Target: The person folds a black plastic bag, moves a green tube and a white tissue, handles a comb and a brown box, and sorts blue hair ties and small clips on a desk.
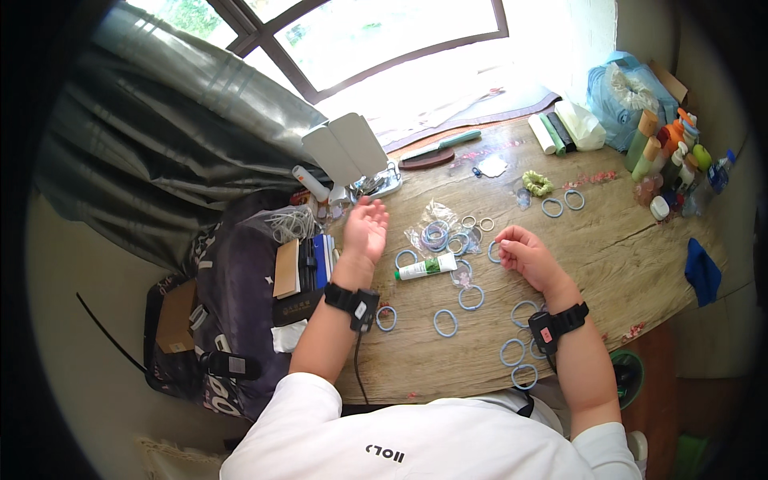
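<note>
My left hand [366, 226] is raised over the wooden table [608, 240] at its left edge, palm up, fingers apart, holding nothing. My right hand [524, 250] rests on the table with its fingers curled, its fingertips at a blue hair ring [494, 252]; whether it grips the ring is unclear. Between the hands lie a white tube with a green band [426, 267], clear plastic bags with rings [436, 234] and several loose blue rings [446, 323]. Both wrists wear black straps.
At the back right stand bottles [668, 152] and a blue plastic bag [628, 88]. A green scrunchie [538, 183] and two blue rings [562, 203] lie beyond my right hand. A dark bag with books [248, 280] sits to the left, a curtain [160, 128] behind it.
</note>
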{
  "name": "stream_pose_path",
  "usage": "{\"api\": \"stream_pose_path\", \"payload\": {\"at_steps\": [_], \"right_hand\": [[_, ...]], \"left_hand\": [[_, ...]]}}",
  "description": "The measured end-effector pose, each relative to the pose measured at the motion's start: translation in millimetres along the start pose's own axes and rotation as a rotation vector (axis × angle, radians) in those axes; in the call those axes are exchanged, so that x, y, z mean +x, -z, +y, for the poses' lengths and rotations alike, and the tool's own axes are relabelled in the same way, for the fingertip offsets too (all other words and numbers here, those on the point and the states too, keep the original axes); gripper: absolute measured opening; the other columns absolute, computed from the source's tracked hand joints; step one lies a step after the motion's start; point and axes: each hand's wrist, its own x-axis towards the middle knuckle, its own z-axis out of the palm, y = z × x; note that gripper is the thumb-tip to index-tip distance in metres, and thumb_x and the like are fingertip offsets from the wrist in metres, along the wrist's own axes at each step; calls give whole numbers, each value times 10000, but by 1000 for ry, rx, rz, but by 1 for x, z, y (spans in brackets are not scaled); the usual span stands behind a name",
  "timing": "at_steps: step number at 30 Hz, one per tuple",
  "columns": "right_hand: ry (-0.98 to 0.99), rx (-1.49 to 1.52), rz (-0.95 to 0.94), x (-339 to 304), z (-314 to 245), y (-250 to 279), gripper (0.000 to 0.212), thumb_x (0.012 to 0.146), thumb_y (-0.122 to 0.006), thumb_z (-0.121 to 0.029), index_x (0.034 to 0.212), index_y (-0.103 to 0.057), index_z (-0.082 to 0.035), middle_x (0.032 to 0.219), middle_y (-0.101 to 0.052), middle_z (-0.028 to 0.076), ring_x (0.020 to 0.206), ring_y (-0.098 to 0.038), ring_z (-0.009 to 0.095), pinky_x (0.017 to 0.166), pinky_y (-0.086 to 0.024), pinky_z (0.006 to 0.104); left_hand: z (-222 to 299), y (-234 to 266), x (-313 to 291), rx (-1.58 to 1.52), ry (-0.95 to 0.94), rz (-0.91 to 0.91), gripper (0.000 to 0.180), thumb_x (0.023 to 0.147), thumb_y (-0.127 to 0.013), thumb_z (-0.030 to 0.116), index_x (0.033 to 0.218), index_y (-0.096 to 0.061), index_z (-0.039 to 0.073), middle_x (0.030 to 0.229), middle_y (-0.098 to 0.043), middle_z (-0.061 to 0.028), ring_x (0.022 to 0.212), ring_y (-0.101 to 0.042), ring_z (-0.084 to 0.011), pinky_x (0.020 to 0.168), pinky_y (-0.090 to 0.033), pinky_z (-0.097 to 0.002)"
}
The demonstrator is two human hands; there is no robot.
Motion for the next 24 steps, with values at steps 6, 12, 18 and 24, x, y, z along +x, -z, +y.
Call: {"api": "stream_pose_path", "payload": {"at_steps": [6,12,18,24], "right_hand": [[-12,60,-15,7,4,-2,89,936,-539,-114,1010,-569,-76,802,-585,-1,706,-556,70,650,-476,205],[0,143,20,6,6,7,90,936,-542,-105,1017,-566,-75,803,-587,-1,714,-567,83,665,-488,215],[19,261,25,6,4,9,106,936,-525,-80,1035,-560,-65,815,-591,7,746,-575,92,683,-493,226],[31,304,31,5,2,15,124,942,-503,-74,1051,-555,-49,859,-591,43,761,-586,122,696,-500,241]], "left_hand": [[-19,27,-63,207,16,-370,188,893,-482,5,1063,-536,62,976,-611,-73,896,-592,-184,830,-472,-287],[-43,37,-91,1060,-601,-587,139,895,-527,49,1024,-579,39,975,-644,-82,899,-609,-188,798,-466,-299],[-44,45,-87,1087,-550,-566,166,846,-560,52,1007,-595,33,991,-638,-109,901,-607,-229,809,-471,-329],[-38,50,-89,1255,-635,-608,239,795,-602,75,1033,-591,50,1008,-611,-111,977,-566,-280,874,-455,-384]]}}
